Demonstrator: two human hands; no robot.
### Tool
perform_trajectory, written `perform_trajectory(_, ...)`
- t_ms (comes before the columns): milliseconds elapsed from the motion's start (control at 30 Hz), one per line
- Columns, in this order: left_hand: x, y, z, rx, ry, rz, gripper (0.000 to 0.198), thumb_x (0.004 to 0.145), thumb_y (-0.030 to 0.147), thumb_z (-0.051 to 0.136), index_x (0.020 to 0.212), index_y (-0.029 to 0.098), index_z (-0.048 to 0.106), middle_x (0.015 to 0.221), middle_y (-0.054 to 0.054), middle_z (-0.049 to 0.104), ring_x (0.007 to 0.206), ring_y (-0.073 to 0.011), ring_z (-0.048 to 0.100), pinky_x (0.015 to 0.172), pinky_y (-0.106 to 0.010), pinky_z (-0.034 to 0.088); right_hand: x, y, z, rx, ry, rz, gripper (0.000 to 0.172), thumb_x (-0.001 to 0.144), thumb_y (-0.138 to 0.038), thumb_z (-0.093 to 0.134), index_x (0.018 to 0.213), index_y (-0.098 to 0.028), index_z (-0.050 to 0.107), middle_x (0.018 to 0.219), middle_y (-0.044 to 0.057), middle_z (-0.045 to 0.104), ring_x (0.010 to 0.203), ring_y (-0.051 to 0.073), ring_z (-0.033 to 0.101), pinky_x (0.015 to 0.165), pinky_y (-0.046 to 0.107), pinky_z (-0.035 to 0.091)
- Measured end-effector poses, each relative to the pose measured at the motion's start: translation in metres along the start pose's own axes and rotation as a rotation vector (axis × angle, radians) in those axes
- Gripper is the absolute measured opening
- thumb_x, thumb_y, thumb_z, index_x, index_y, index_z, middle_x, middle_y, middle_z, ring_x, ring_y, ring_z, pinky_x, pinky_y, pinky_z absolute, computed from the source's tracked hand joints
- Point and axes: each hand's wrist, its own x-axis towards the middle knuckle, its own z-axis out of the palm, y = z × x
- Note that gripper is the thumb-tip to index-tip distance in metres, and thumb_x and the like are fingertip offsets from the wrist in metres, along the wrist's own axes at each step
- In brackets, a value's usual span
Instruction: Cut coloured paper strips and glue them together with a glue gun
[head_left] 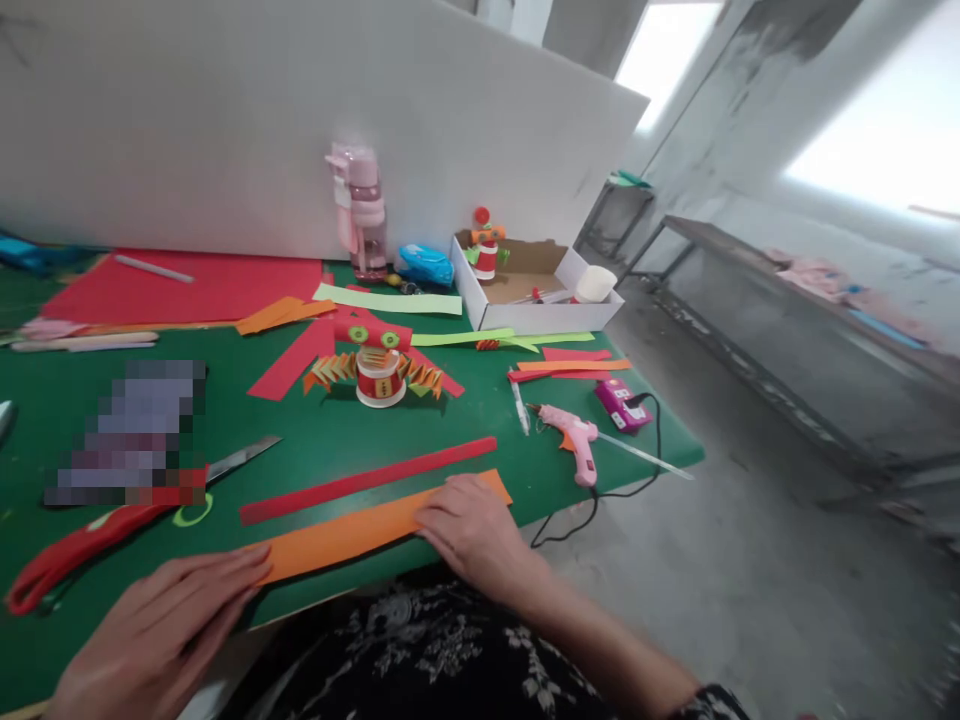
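Observation:
A wide orange paper strip (345, 538) lies along the table's front edge, level with the green top. At its left end, my left hand (161, 620) is closed with fingers together and the tips on the paper. My right hand (476, 525) grips it near the right end, fingers pressed together and bent over it. Just beyond lies a narrower red paper strip (367, 480), touched by neither hand. Behind stands a paper-cup figure (380, 385) with pleated orange arms and a red band with green round eyes.
Red-handled scissors (97, 535) and a blurred-out flat object (131, 430) lie left. A pink glue gun (574, 435) with its cord is right, near a purple box (622, 405). Behind are a pink bottle (367, 215), white box (536, 315) and red paper sheets (225, 285).

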Motion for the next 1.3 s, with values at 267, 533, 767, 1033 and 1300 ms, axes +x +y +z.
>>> perform_trajectory(267, -0.002, 0.002, -0.005, 0.029, -0.013, -0.026, 0.030, 0.093, 0.032, 0.049, 0.116, 0.040, 0.066, 0.111, 0.004, 0.075, 0.105, -0.0193, 0.067, 0.091, -0.033, 0.054, -0.020, 0.035, -0.016, 0.226, 0.145, 0.119, 0.026, 0.100, -0.034, 0.053, 0.091, -0.022, 0.074, 0.090, 0.002, 0.076, 0.086, 0.016, 0.066, 0.094, 0.037, 0.044)
perform_trajectory(533, 0.031, 0.036, -0.028, 0.007, 0.085, -0.092, 0.022, 0.094, 0.040, 0.052, 0.093, 0.032, 0.073, 0.085, 0.003, 0.076, 0.076, -0.0130, 0.071, 0.069, -0.022, 0.058, -0.023, 0.049, -0.024, 0.309, 0.100, 0.327, 0.021, 0.095, -0.036, 0.060, 0.083, -0.025, 0.074, 0.084, 0.001, 0.077, 0.081, 0.018, 0.070, 0.103, 0.049, 0.042)
perform_trajectory(767, 0.030, 0.030, -0.026, 0.005, 0.034, -0.207, 0.028, 0.093, 0.046, 0.054, 0.085, 0.026, 0.072, 0.084, 0.000, 0.074, 0.080, -0.0160, 0.067, 0.073, -0.026, 0.054, -0.021, 0.053, -0.024, 0.334, 0.125, 0.449, 0.021, 0.092, -0.038, 0.061, 0.081, -0.025, 0.073, 0.081, 0.002, 0.076, 0.079, 0.022, 0.069, 0.104, 0.056, 0.043)
perform_trajectory(1033, 0.031, 0.028, -0.016, 0.126, -0.005, -0.318, 0.039, 0.094, 0.052, 0.047, 0.073, 0.024, 0.064, 0.078, -0.002, 0.066, 0.079, -0.0198, 0.057, 0.072, -0.031, 0.046, -0.016, 0.052, -0.025, 0.284, 0.103, 0.483, 0.011, 0.090, -0.031, 0.060, 0.086, -0.024, 0.067, 0.081, 0.001, 0.073, 0.081, 0.022, 0.068, 0.103, 0.054, 0.045)
perform_trajectory(1300, 0.036, 0.026, -0.015, 0.219, -0.031, -0.306, 0.039, 0.093, 0.051, 0.047, 0.067, 0.023, 0.060, 0.069, -0.001, 0.062, 0.070, -0.0210, 0.052, 0.067, -0.033, 0.040, -0.017, 0.050, -0.024, 0.228, 0.120, 0.513, 0.009, 0.087, -0.029, 0.059, 0.095, -0.024, 0.063, 0.082, 0.001, 0.070, 0.078, 0.022, 0.066, 0.092, 0.045, 0.050)
